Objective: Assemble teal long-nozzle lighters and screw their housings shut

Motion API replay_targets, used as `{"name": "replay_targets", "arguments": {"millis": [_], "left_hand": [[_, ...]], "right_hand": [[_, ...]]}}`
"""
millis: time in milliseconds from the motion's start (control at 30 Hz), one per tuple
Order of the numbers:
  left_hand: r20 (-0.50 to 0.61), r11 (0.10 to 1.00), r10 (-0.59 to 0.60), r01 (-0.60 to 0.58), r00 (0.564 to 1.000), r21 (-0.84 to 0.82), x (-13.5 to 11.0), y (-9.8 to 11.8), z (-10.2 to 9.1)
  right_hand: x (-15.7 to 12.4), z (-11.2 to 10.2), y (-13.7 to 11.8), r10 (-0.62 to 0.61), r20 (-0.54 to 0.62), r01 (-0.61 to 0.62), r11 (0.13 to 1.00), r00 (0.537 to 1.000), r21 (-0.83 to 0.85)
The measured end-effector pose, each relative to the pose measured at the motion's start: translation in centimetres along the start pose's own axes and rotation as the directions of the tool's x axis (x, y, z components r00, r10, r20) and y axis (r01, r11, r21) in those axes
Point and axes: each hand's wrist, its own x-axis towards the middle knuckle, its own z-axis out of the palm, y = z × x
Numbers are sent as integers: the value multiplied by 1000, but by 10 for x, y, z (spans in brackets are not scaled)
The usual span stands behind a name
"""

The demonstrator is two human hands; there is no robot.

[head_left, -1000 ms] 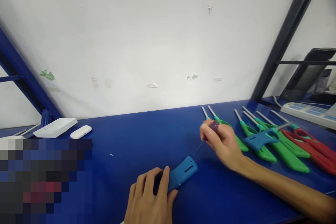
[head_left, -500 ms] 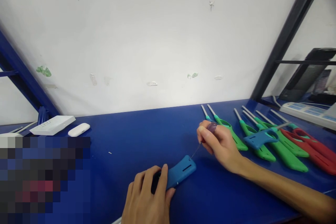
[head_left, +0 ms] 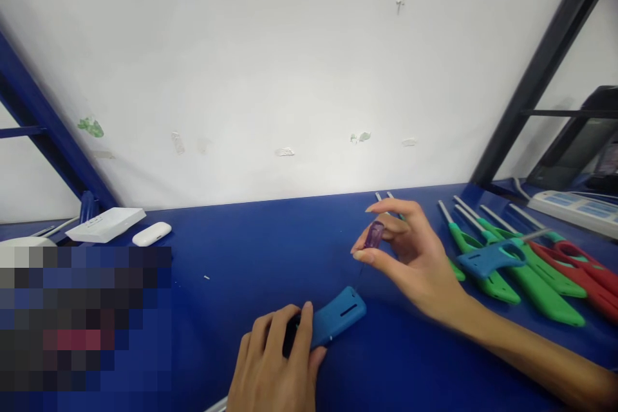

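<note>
My left hand (head_left: 273, 364) lies near the front edge of the blue table (head_left: 251, 251), fingers closed over the near end of a blue plastic lighter handle (head_left: 335, 320) that lies flat. Above and right of it, my right hand (head_left: 408, 257) pinches a small purple-handled screwdriver (head_left: 374, 235) between thumb and fingers. Its thin shaft points down toward the far end of the blue handle; whether the tip touches it I cannot tell.
Several long-nosed lighters, green (head_left: 487, 270), blue (head_left: 490, 257) and red (head_left: 582, 270), lie in a row at the right. A white power strip (head_left: 574, 206) sits behind them. A white box (head_left: 106, 224) and a small white case (head_left: 152, 233) rest at the back left. A blurred patch covers the lower left.
My right hand has lifted slightly and opened its outer fingers, holding the screwdriver more upright. My left hand has stayed on the blue handle.
</note>
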Motion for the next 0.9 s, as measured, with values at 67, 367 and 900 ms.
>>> {"name": "replay_targets", "arguments": {"millis": [67, 367, 900], "left_hand": [[-1, 1000, 7, -7, 1000, -5, 1, 0, 0], [5, 1000, -5, 5, 1000, -15, 1, 1, 0], [5, 1000, 12, -12, 1000, 0, 1, 1, -1]], "right_hand": [[0, -1, 1, 8, 17, -8, 1000, 1000, 13], [-1, -4, -2, -35, -1, 35, 999, 999, -36], [1, -6, -6, -72, 5, 72, 997, 997, -5]]}}
